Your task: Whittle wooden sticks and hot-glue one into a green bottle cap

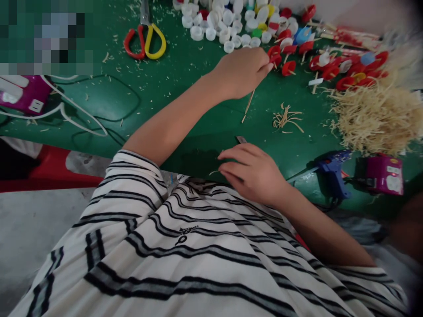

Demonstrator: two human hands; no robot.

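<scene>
My left hand reaches across the green table with its fingers closed. Its fingertips pinch at a red bottle cap by the edge of the cap pile. A thin straw-coloured strip shows just below this hand. Nearer my body is my right hand, its fingers apart and slightly bent. A small metal blade sticks out beyond its knuckles; the rest of it is hidden. Close to the fingertips is a fine pale strand.
White and coloured bottle caps lie at the back. Red caps on sticks are at right, by a heap of straw-like shreds. A blue glue gun rests near a purple box. Scissors and white cable lie left.
</scene>
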